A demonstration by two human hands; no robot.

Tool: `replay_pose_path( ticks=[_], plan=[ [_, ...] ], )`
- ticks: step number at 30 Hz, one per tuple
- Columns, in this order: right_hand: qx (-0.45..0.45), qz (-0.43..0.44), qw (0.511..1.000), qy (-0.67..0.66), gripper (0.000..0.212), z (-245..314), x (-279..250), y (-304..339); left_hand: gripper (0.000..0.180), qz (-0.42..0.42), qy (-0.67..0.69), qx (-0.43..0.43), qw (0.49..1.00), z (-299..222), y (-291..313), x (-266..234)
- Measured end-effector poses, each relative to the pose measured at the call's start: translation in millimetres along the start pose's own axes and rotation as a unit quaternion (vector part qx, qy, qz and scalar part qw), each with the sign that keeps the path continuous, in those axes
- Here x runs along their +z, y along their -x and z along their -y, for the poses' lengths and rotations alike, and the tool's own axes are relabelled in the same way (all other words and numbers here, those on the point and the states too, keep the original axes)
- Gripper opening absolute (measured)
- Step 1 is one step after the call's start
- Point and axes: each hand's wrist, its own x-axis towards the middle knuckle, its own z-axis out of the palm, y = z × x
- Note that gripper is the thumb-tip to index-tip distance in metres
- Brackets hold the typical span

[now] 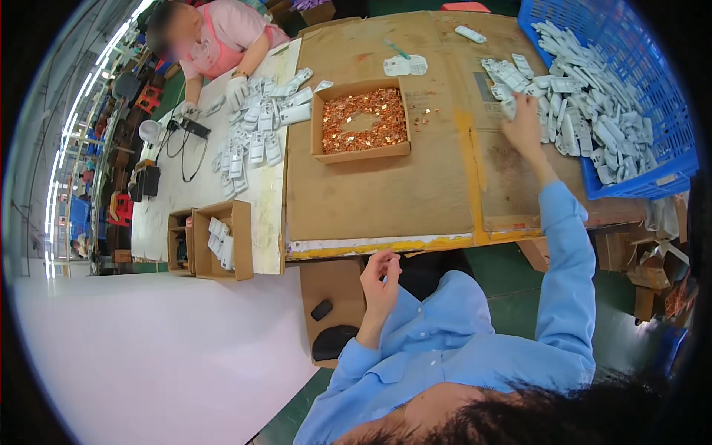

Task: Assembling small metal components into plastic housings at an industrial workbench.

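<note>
My right hand [525, 127] reaches over the table's right side, its fingers closed on a white plastic casing [509, 109] at the edge of a loose pile. More white plastic casings [604, 130] spill from a blue plastic basket [658, 182] lying tipped toward the table. My left hand [381, 276] is held by the table's front edge, above my lap. Its fingers are curled together, and whatever may be in them is hidden. Mid-table, beyond my left hand, stands a cardboard box [363, 150] full of small copper-coloured metal pieces [361, 119].
At the left, a co-worker [222, 37] with a gloved hand [237, 90] sits by another heap of white casings [256, 122]. Small cardboard boxes [243, 241] stand at that table's near corner. A black corded device [195, 129] lies there too. One casing [470, 34] lies far back.
</note>
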Motion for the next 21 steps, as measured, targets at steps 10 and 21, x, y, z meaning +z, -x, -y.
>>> replay_pose_path(
  ticks=[10,21],
  plan=[
    [0.080,0.442,0.602,-0.660,0.057,191,-43,163,0.034,0.079,0.281,-0.202,0.935,-24,-47,27],
    [-0.022,0.300,0.824,-0.480,0.022,181,-16,111,0.028,-0.055,0.340,-0.200,0.917,-4,-59,-25]
  ],
)
